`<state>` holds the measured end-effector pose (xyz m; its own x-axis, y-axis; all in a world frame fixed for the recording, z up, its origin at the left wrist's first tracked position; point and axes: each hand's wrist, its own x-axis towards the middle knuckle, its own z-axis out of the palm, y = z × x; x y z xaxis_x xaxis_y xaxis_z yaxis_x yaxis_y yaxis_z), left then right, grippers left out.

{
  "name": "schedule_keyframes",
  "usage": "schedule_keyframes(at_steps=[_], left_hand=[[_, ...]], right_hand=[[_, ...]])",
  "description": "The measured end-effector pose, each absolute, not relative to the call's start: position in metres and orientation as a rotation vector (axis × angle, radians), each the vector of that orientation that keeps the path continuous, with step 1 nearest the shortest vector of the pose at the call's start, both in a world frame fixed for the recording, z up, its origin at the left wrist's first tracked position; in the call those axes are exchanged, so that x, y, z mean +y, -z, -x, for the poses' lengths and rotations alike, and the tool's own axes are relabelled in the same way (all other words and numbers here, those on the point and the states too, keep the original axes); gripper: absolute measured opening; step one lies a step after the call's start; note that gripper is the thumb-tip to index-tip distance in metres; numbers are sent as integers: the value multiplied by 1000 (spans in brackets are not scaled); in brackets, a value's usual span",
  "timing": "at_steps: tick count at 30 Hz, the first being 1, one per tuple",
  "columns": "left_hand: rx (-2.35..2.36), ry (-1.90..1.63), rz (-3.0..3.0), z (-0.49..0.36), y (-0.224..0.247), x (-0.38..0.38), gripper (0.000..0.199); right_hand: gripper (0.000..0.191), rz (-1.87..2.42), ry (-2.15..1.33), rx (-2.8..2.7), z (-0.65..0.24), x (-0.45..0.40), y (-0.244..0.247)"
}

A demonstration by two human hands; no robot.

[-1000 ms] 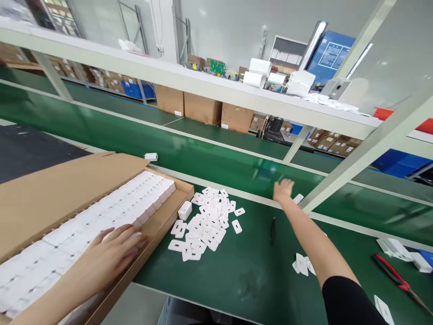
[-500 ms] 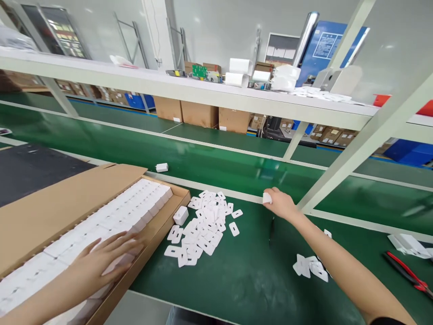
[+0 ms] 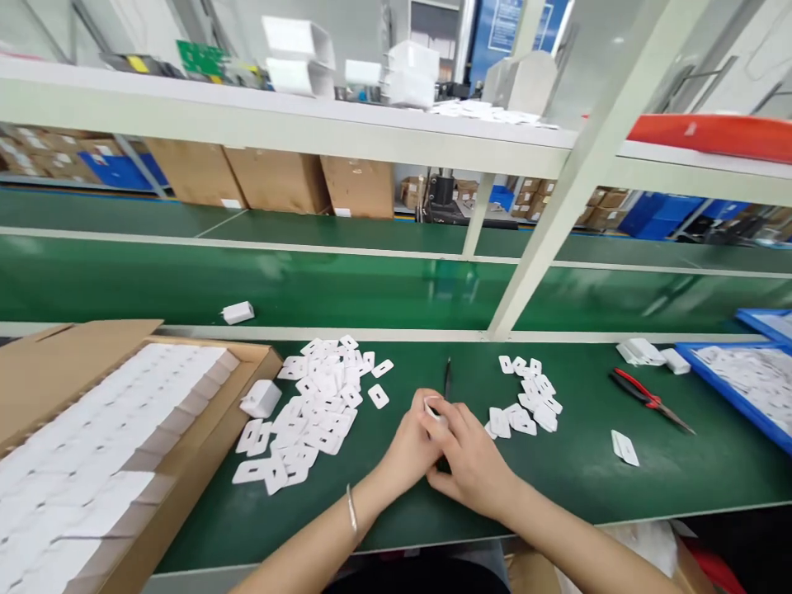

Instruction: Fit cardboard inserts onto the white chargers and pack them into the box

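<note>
Both hands meet over the green table near its front edge. My left hand (image 3: 412, 445) and my right hand (image 3: 473, 454) are closed around a small white piece (image 3: 435, 412), mostly hidden by the fingers. Just beyond them lies a thin black tool (image 3: 447, 379). To their left spreads a pile of flat white plates with slots (image 3: 325, 396), and a white adapter-like block (image 3: 261, 399) rests beside the carton. A smaller group of white plates (image 3: 538, 396) lies to the right of the hands.
An open carton (image 3: 204, 445) of white blocks fills the left side. Red-handled pliers (image 3: 649, 398), white pieces (image 3: 641, 351) and a blue tray (image 3: 736, 404) are at the right. A slanted post (image 3: 544, 239) rises behind the hands. One white block (image 3: 238, 313) sits beyond the table's rail.
The view has turned right. My left hand has left the carton and come together with my right hand, which has moved nearer the front edge with the white piece.
</note>
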<state>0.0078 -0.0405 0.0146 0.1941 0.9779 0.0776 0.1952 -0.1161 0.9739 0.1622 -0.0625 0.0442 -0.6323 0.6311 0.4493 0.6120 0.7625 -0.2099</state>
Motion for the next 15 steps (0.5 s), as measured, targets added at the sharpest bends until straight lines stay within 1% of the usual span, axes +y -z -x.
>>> schedule_keyframes(at_steps=[2, 3, 4, 6, 7, 8, 11, 13, 15], left_hand=[[1218, -1097, -1517, -15, -10, -20, 35], [1262, -1127, -1526, -14, -8, -11, 37], [1305, -1151, -1540, -11, -6, -5, 39], [1377, -1176, -1570, -2, -2, 2, 41], [1384, -1184, -1593, 2, 1, 3, 41], [1373, -1199, -1625, 5, 4, 3, 41], [1260, -1318, -1763, 11, 12, 1, 38], [1190, -1418, -1855, 12, 15, 1, 35], [1149, -1482, -1917, 14, 15, 2, 32]], right_hand=[[83, 1033, -104, -2438, -191, -50, -50], [81, 1149, -91, -2395, -208, -41, -52], [71, 1298, -21, -2333, -226, -29, -53], [42, 1656, 197, -2192, -259, -1, -48], [35, 1867, 304, -2079, -273, 13, -43], [35, 2013, 366, -2016, -283, 27, -36], [27, 2051, 364, -2017, -295, 55, -16], [19, 1998, 335, -2056, -290, 63, -7], [14, 1937, 302, -2093, -283, 64, -4]])
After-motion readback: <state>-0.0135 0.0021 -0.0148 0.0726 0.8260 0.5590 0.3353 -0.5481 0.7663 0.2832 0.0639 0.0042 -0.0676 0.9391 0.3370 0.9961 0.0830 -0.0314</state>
